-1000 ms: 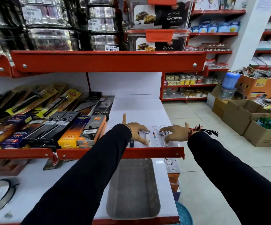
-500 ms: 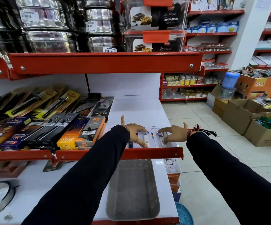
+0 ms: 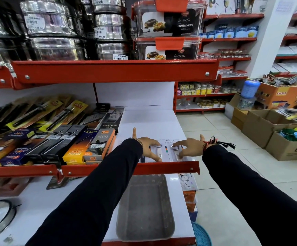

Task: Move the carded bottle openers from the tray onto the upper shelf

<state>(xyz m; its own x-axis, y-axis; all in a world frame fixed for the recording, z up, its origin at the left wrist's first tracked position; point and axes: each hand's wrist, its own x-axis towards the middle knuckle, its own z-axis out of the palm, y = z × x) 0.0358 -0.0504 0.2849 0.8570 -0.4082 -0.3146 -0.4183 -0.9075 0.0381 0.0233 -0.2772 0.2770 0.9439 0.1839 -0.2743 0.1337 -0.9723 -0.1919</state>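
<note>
My left hand point(image 3: 150, 148) and right hand point(image 3: 188, 148) stay pressed flat, fingers spread, on the carded bottle openers point(image 3: 169, 153) at centre frame on the upper shelf point(image 3: 153, 121); the tray point(image 3: 145, 208) below sits empty, placement nearly finished.

A retail shop — red-edged shelves point(image 3: 115, 71) carry price-stickered steel tins point(image 3: 50, 20), boxed lighters point(image 3: 99, 144) and plastic containers point(image 3: 169, 18) (labels facing out), with stock cartons point(image 3: 266, 130) on the tiled aisle floor.
</note>
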